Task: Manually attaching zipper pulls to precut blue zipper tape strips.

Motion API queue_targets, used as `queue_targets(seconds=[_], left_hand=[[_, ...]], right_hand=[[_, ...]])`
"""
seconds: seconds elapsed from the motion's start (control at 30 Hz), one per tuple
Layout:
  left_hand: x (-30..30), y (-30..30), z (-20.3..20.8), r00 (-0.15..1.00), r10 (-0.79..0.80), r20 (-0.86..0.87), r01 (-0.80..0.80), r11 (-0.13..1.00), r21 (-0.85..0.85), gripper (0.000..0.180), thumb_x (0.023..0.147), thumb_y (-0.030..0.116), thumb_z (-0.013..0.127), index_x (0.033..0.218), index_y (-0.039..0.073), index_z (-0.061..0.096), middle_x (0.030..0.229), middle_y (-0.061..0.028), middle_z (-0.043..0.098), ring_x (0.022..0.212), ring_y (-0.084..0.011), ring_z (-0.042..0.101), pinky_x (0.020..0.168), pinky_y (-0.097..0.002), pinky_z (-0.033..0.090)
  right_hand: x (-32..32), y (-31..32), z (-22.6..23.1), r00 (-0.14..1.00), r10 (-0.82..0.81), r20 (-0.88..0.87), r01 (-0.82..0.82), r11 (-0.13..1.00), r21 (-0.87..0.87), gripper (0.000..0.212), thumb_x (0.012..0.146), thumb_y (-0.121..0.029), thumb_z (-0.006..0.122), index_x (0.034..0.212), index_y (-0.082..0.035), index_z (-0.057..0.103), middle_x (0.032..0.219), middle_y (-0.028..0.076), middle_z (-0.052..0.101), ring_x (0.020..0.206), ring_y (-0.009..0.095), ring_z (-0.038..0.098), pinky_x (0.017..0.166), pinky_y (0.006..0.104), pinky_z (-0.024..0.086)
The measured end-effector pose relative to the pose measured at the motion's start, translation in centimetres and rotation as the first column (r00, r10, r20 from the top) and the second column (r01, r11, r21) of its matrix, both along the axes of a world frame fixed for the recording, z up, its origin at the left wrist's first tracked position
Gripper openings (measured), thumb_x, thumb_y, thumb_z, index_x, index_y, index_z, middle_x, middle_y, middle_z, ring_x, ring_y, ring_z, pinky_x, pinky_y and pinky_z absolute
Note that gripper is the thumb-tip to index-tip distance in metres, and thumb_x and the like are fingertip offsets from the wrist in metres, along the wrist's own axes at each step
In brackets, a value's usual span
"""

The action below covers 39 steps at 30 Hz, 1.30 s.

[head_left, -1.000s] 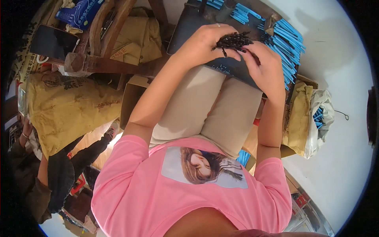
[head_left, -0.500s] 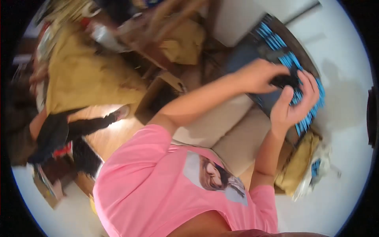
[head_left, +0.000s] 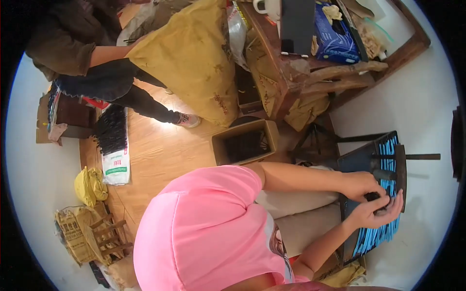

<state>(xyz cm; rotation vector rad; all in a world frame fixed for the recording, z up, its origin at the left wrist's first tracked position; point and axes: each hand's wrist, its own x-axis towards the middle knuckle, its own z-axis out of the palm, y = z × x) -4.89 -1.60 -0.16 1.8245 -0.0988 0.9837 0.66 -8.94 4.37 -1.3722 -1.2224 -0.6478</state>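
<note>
Both hands are together above a dark tray table (head_left: 345, 213) at the right. My left hand (head_left: 361, 186) is closed on a small black clump (head_left: 372, 197), whose kind I cannot make out. My right hand (head_left: 373, 214) curls round the clump from the near side, its thumb against it and its fingers bent. Beneath and beside the hands lie rows of thin blue strips (head_left: 376, 238) on the table. A dark bar (head_left: 401, 169) with a rod through it stands at the table's far edge.
An open cardboard box (head_left: 219, 150) stands on the wooden floor. Another person (head_left: 97, 72) holds a large yellow sack (head_left: 189, 58). On a wooden table (head_left: 272, 34) are a phone (head_left: 297, 26) and a blue tissue box (head_left: 335, 41). Black strips (head_left: 112, 128) lie on a white bag (head_left: 116, 167).
My view has swung leftward, so the hands and tray table appear lower and the room's left side shows more. The hands stay together around the black clump.
</note>
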Motion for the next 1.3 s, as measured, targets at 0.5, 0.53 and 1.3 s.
queue_targets(seconds=[0.5,0.53,1.3], left_hand=[[1.4,-1.2,-0.7,0.955,0.233,-0.181,-0.213,0.969,0.125,0.032,0.066,0.018,0.07,0.091,0.004,0.056,0.071,-0.0156,0.062,0.069,-0.0382,0.061,0.056,-0.046,0.046],[1.5,-1.4,-0.8,0.962,0.242,-0.123,-0.233,0.969,0.08,0.031,0.068,0.018,0.069,0.091,0.003,0.055,0.072,-0.0157,0.062,0.07,-0.0384,0.061,0.056,-0.0465,0.046],[1.2,-1.0,-1.3,0.96,0.13,-0.246,-0.101,0.987,0.128,0.037,0.061,0.015,0.079,0.09,0.003,0.058,0.073,-0.0158,0.063,0.071,-0.0384,0.06,0.059,-0.0448,0.046]], right_hand=[[-1.0,-1.4,0.7,0.998,-0.058,0.029,0.063,0.974,-0.219,0.023,0.096,-0.01,0.052,0.11,0.005,0.062,0.109,0.015,0.064,0.101,0.028,0.061,0.091,0.0373,0.046],[-0.6,-1.4,0.3,0.998,-0.065,0.024,0.068,0.974,-0.216,0.023,0.096,-0.01,0.052,0.11,0.005,0.062,0.109,0.015,0.064,0.101,0.028,0.061,0.091,0.0373,0.046],[1.3,-2.2,-2.5,0.995,-0.074,-0.068,0.059,0.978,-0.199,0.034,0.102,-0.015,0.036,0.109,0.007,0.061,0.115,0.019,0.062,0.105,0.031,0.059,0.091,0.0394,0.046]])
